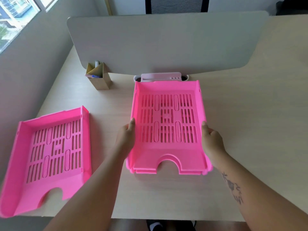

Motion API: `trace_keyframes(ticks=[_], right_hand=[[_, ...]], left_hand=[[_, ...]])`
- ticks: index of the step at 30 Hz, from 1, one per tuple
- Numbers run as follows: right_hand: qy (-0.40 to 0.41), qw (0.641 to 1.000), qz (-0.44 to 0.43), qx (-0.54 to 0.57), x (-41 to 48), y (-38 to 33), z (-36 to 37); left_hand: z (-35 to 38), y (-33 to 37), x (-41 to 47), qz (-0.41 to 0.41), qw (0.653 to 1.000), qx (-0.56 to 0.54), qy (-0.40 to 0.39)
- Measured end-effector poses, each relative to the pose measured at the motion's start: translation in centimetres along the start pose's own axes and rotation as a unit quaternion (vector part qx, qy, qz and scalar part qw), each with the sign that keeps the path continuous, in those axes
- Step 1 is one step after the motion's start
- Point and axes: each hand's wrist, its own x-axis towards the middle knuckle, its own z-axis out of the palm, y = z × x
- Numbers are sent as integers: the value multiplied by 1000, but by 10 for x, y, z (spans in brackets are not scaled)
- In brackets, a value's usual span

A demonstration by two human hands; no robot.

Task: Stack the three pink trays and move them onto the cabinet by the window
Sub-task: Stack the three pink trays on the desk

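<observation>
Both hands clamp the long side walls of a bright pink slotted plastic letter tray [168, 124]: the left hand [125, 139] presses its left wall with the thumb up on the rim, and the right hand [212, 140] presses its right wall the same way. The fingers under the walls are hidden, so the depth of the hold cannot be told.

This tray sits nested on a second pink plastic tray of the same pattern [168, 172], whose front lip shows as a doubled edge just below the upper tray's notched front. The pair rests on the pale wood-grain desk [241, 130], directly in front of the grey rounded divider panel [158, 44] and touching or nearly touching a white desk organiser [160, 76] at the panel's foot.

The third pink slotted tray [48, 157] lies alone, well to the left of the panel and nearer the viewer, its front corner overhanging the desk edge.

Judged step: stacking, two of three trays joined. The next move calls for seating the upper tray squarely, then adding the lone tray to the stack. A tan card pen holder [100, 77] stands at the panel's left foot, clear of the likely path. The cabinet is not in view.
</observation>
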Motion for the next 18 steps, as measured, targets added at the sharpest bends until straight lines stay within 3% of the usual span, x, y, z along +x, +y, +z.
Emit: trace_keyframes(ticks=[8,14,18], right_hand=[[-37,999,-8,-13,7,-7,-14],[38,962,-251,-95,0,-67,-26],[0,924,-348,-160,-16,-88,23]], left_hand=[[-14,28,-15,26,995,96,2],[-62,38,-41,61,969,206,121],[-117,20,-54,50,953,253,161]])
